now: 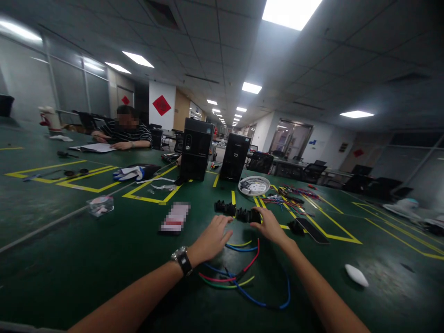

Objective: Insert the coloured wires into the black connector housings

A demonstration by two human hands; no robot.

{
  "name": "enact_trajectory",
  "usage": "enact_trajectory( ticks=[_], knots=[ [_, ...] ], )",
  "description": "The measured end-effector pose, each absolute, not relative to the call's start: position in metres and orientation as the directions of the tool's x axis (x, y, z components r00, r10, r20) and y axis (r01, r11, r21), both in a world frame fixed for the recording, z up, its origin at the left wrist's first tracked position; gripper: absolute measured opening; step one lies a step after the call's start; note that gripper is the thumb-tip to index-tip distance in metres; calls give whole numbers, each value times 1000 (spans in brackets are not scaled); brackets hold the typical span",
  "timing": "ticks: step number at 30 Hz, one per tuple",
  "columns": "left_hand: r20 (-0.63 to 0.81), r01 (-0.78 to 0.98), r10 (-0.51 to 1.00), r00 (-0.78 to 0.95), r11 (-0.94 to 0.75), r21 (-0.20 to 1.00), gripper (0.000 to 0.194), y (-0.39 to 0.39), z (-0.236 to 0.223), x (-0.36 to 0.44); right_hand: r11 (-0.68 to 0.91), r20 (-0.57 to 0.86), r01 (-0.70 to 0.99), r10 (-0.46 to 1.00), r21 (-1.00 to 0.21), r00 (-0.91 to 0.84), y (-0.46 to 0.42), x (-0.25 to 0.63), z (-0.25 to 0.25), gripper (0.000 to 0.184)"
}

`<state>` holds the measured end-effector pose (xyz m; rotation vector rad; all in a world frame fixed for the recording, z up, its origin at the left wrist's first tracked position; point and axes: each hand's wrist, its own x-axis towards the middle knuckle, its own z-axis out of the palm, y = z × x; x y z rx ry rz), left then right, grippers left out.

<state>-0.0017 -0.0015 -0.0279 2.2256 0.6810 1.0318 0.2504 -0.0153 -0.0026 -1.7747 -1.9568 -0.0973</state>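
A row of black ridged parts (243, 214) lies on the green table before both hands; their exact kind is too small to tell. My left hand (212, 235), with a watch on its wrist, hovers just in front of the row's left part, fingers stretched and thumb apart. At the row's right end is my right hand (269, 225), its thumb and fingers spread around the last black part, perhaps touching it. Between my forearms lie loose wires: a blue wire (287, 289), a red wire (255, 260) and yellow-green pieces (227, 286).
A blurred pink-white phone-like item (175, 218) lies left. Behind stand two black computer towers (196, 152), (236, 157) and a white basket (254, 186). Right are bundled wires (294, 199), a dark flat panel (312, 231) and a white mouse-like object (356, 275). A person (128, 129) sits far left.
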Motion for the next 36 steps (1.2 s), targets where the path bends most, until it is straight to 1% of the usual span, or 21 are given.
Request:
enact_trajectory(
  ticks=[1,2,4,6,8,10,12,13,14,16,18,20,22,24,25,26,28,30,32,34,36],
  knots=[
    [518,248,607,603,-759,601,36,-1,-29,-3,81,339,968,941,-238,5,-7,261,-7,55],
    [513,278,575,637,-792,544,33,-1,-30,-4,28,286,978,958,-208,33,0,268,-12,56],
    [476,302,552,685,-810,503,32,-1,-34,-5,-11,221,986,974,-164,48,10,275,-19,60],
    [445,298,559,699,-794,530,31,2,-37,-4,-3,214,991,976,-133,31,13,278,-21,61],
    [447,286,592,671,-762,581,33,5,-39,-4,-60,265,993,961,-98,84,10,285,-17,57],
    [472,268,623,624,-738,619,33,9,-37,-4,-249,361,967,898,-51,250,2,300,-13,50],
    [499,246,636,588,-729,639,34,10,-33,-5,-477,417,879,795,-18,440,-9,320,-12,48],
    [510,233,640,574,-725,648,34,10,-30,-5,-554,396,833,761,-15,513,-15,331,-14,47],
    [518,222,646,560,-720,658,34,9,-28,-6,-593,353,805,749,-23,561,-20,341,-16,46],
    [527,205,667,527,-702,682,34,8,-24,-7,-590,272,806,769,-48,579,-28,357,-21,42],
    [526,192,695,490,-675,713,33,7,-20,-10,-534,248,843,809,-68,532,-31,365,-23,39],
    [521,169,727,446,-640,749,32,8,-17,-12,-479,259,875,838,-74,481,-29,364,-19,36],
    [509,110,764,397,-590,800,32,10,-14,-14,-400,323,910,852,-109,413,-24,349,-10,36],
    [472,-6,799,373,-507,862,34,12,-11,-14,-212,471,956,835,-201,284,-18,318,0,37],
    [436,-75,817,377,-443,894,37,13,-11,-14,-53,573,965,796,-255,196,-16,297,4,37],
    [389,-145,836,388,-362,921,41,13,-11,-13,104,635,951,765,-292,112,-16,271,7,37],
    [268,-265,856,443,-161,951,49,11,-13,-10,317,681,887,732,-336,-4,-18,215,8,36],
    [163,-355,841,516,37,934,52,9,-16,-7,446,668,822,736,-355,-111,-24,164,7,37],
    [119,-434,835,537,152,888,48,8,-19,-6,548,645,752,732,-365,-220,-30,131,6,43],
    [104,-506,868,485,181,844,41,11,-20,-9,586,648,703,725,-403,-233,-34,121,6,45],
    [92,-547,903,419,171,819,40,16,-18,-12,550,667,707,730,-444,-149,-36,129,7,38]
  ],
)
